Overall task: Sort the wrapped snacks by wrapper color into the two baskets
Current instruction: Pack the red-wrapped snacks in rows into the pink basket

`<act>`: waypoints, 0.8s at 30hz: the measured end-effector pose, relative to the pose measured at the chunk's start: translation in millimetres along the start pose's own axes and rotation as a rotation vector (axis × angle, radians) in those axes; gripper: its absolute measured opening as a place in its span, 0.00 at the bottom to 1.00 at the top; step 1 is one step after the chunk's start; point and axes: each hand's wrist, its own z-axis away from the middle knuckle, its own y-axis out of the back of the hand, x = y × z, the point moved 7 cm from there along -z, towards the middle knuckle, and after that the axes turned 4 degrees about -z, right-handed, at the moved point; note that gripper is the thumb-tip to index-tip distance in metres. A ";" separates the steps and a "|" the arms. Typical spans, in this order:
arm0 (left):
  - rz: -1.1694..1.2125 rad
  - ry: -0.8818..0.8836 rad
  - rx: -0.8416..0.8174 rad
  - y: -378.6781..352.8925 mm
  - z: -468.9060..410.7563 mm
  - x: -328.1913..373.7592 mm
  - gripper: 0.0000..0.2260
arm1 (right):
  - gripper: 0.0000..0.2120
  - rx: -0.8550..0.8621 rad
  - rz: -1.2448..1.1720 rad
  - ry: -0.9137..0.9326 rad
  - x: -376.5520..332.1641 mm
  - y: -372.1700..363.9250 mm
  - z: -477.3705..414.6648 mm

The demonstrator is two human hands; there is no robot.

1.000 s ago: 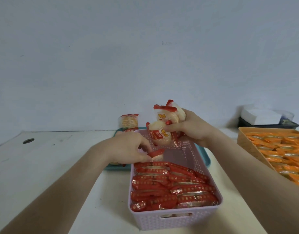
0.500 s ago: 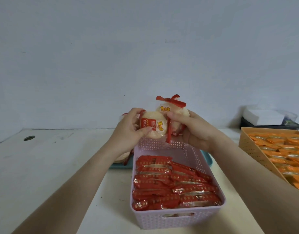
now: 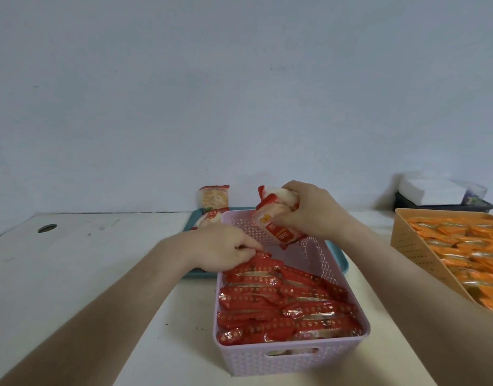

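1. On a white table [image 3: 72, 274], the left hand [image 3: 220, 246], fingers curled, pinches the rearmost red foil-wrapped snack [image 3: 265, 257] in the row filling a lilac plastic lattice basket [image 3: 292, 360].
2. Above that basket's far end, the right hand [image 3: 312, 213] grips a bunch of red-and-clear wrapped round crackers [image 3: 276, 221].
3. Far right, an orange plastic basket [image 3: 406, 240] holds orange-wrapped snacks [image 3: 468, 254].

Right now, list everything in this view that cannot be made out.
All head view.
Teal tray: mostly hidden behind the lilac basket and left hand; its remaining snacks cannot be counted.
Orange basket: cut off by the right edge.
Right hand: its grip covers the held snacks; their number is unclear.
Left hand: whether it pinches the top red snack or only touches.
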 end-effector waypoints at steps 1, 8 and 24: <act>0.013 0.007 0.079 5.4 3.0 -0.1 0.15 | 0.22 -0.004 0.013 -0.010 1.9 -2.9 -1.0; 0.265 0.137 0.564 27.7 13.2 -19.9 0.23 | 0.29 -0.182 -0.392 -0.024 4.7 -24.1 -4.5; -0.025 0.090 0.209 1.5 2.6 -18.0 0.17 | 0.10 -0.141 -0.008 0.061 -13.3 -23.7 -19.3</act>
